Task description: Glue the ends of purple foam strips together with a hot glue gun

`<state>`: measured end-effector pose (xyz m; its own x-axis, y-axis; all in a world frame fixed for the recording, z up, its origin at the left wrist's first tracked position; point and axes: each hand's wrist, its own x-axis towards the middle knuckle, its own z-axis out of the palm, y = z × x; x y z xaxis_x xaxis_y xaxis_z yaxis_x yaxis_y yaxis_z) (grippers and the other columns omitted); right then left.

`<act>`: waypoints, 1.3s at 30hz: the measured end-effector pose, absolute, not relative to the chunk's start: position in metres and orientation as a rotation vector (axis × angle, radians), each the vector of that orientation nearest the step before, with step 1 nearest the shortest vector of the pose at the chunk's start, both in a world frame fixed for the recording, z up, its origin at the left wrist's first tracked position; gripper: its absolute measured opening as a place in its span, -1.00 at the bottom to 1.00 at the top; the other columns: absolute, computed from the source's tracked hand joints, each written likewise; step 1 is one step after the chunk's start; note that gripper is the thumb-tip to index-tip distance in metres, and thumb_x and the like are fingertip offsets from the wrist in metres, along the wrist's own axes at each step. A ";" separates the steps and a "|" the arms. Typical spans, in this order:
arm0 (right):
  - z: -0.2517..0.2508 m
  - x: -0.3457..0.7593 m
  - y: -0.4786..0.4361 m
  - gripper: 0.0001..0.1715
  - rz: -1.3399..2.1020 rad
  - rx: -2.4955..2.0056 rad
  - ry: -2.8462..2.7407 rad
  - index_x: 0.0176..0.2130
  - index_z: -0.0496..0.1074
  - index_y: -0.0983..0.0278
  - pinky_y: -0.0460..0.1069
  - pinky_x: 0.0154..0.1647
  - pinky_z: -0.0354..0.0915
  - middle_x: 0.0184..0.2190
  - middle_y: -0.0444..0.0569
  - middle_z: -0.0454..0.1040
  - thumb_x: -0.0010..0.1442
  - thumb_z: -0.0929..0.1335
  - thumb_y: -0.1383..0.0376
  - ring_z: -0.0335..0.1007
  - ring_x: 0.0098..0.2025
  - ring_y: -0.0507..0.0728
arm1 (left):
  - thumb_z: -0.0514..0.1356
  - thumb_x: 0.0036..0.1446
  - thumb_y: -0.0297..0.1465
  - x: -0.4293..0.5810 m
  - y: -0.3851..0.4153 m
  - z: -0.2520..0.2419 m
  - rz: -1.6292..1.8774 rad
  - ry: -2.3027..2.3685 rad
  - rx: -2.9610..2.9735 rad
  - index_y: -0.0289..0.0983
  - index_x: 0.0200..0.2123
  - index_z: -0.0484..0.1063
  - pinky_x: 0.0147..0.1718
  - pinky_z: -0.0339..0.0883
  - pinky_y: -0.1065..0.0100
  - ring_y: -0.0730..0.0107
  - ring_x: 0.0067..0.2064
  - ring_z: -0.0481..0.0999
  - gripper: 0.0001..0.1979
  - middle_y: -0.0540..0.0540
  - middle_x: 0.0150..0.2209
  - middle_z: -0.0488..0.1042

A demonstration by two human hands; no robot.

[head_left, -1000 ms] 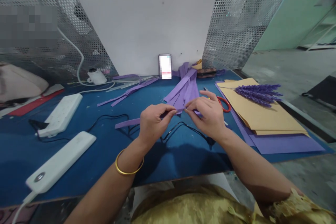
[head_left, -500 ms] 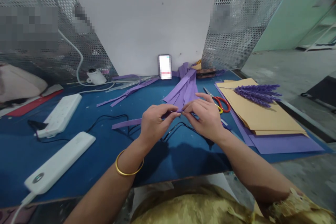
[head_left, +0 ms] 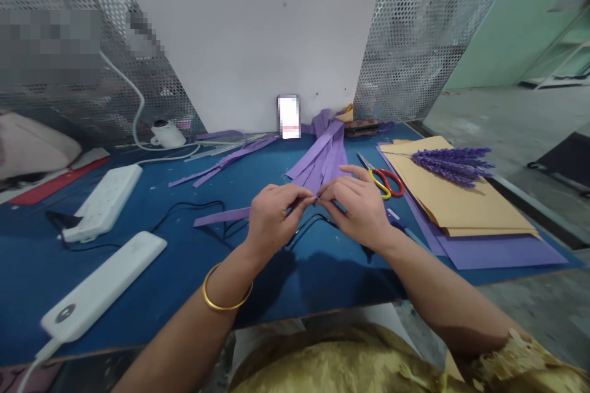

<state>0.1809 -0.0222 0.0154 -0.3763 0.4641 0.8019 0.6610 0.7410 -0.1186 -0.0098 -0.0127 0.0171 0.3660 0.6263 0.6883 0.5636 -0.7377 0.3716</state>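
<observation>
A purple paper strip [head_left: 222,217] runs out to the left from under my left hand [head_left: 275,216], whose thumb and fingers pinch it. Close against those fingertips, my right hand [head_left: 354,207] pinches the strip's other end, with one finger raised. What exactly lies between the fingertips is small and partly hidden. Just beyond my hands a fan of purple paper strips [head_left: 326,146] lies on the blue table [head_left: 193,282]. Scissors [head_left: 389,184] with red and yellow handles rest right of my right hand. Beneath my hands a black cable [head_left: 304,225] crosses the table.
Purple flower sprigs [head_left: 454,166] lie on tan paper sheets [head_left: 474,212], over purple sheets [head_left: 507,253]. A lit phone [head_left: 289,116] leans on a white board [head_left: 258,49]. At left are a power strip [head_left: 108,199] and a white device [head_left: 106,285]. Narrow cut strips [head_left: 225,161] lie behind.
Both hands stay together with fingertips shifting slightly around the strip. My right hand has moved a little, showing more of the yellow scissor handle.
</observation>
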 end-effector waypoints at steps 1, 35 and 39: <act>0.016 0.182 -0.022 -0.78 -0.283 -0.861 -2.016 -0.39 0.32 0.18 0.11 0.15 0.26 -0.39 -0.16 0.61 0.32 0.30 0.39 0.52 -0.37 0.06 | 0.21 0.29 -0.30 -0.010 -0.012 0.017 1.334 1.116 2.517 -0.18 -0.30 0.56 -0.26 0.31 0.33 0.38 -0.35 0.55 -0.85 0.01 -0.39 0.63; 0.024 0.199 -0.018 -0.83 -0.470 -0.990 -1.817 -0.36 0.38 0.17 0.13 0.25 0.14 -0.27 -0.18 0.64 0.31 0.36 0.36 0.57 -0.22 0.07 | 0.29 0.21 -0.33 -0.019 -0.007 0.018 1.515 1.312 2.515 -0.14 -0.29 0.64 -0.26 0.17 0.25 0.40 -0.45 0.52 -0.90 0.01 -0.40 0.66; 0.024 0.199 -0.019 -0.82 -0.443 -0.995 -1.828 -0.36 0.40 0.17 0.14 0.24 0.14 -0.25 -0.17 0.64 0.32 0.35 0.35 0.56 -0.21 0.07 | 0.28 0.22 -0.31 -0.019 -0.005 0.019 1.512 1.363 2.486 -0.13 -0.28 0.64 -0.27 0.20 0.26 0.36 -0.40 0.55 -0.89 0.00 -0.39 0.66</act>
